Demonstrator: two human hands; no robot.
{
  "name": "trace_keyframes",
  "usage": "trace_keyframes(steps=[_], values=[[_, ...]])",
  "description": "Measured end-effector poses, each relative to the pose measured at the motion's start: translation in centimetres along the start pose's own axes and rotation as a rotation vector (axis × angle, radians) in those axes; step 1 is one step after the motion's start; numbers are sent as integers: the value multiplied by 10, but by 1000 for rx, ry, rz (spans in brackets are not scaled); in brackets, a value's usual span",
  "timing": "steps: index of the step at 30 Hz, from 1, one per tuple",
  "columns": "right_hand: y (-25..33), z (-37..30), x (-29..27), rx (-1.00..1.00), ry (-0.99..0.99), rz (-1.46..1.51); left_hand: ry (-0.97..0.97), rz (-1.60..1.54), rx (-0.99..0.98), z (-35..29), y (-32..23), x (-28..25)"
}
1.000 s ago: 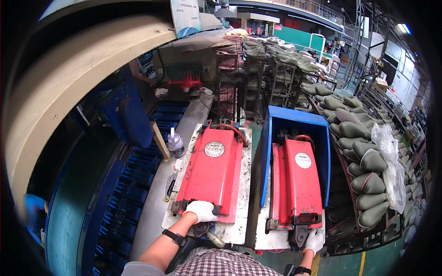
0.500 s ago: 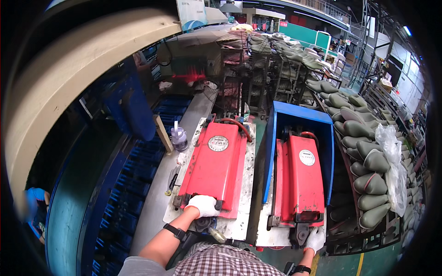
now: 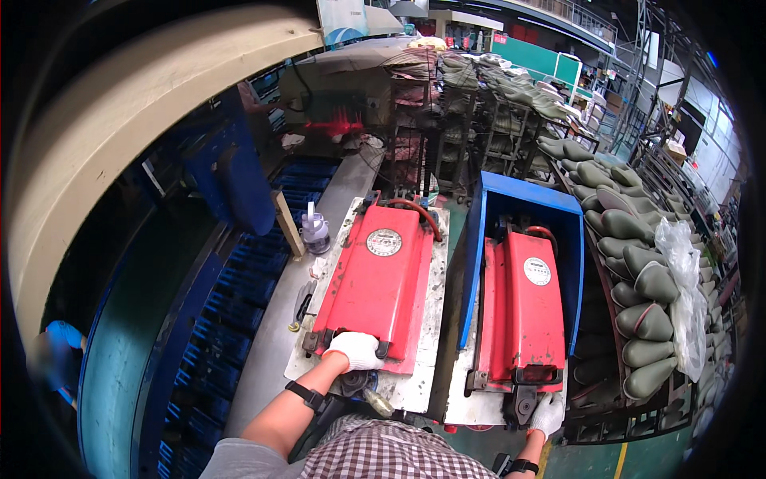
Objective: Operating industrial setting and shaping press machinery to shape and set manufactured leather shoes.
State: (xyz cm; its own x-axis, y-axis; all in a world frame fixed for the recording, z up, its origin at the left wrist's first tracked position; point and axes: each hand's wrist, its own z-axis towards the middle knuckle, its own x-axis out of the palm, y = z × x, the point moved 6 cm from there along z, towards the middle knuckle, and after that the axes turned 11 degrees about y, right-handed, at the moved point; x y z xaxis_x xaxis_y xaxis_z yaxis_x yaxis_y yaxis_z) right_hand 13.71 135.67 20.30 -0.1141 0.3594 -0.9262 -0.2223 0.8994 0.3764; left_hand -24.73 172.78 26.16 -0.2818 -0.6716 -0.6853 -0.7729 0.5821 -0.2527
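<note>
Left hand [image 3: 357,351]: gloved in white, curled over the black handle [image 3: 383,350] at the near end of the left red cover [image 3: 371,291].
Right hand [image 3: 547,415]: gloved in white, at the near right corner of the right plate [image 3: 459,411]; its fingers are partly hidden, so I cannot tell whether they grip anything.
Left red cover: on the left plate [image 3: 425,343], a red hose [image 3: 420,212] curving at its far end.
Right red cover [image 3: 538,315]: on the right plate, its far part inside the blue hood [image 3: 531,191].
Counter [image 3: 263,335]: grey, carrying a purple bottle [image 3: 314,230].
Foot-shaped forms [image 3: 645,322]: olive, stacked right of the blue hood, beside a clear plastic bag [image 3: 681,271].
</note>
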Motion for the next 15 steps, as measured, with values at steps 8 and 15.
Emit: trace_keyframes(steps=[8, 15], values=[[0, 1, 2, -6, -6, -6, 5, -18, -20, 0, 1, -1], [-7, 5, 8, -23, -30, 12, -3, -18, -20, 2, 3, 1]])
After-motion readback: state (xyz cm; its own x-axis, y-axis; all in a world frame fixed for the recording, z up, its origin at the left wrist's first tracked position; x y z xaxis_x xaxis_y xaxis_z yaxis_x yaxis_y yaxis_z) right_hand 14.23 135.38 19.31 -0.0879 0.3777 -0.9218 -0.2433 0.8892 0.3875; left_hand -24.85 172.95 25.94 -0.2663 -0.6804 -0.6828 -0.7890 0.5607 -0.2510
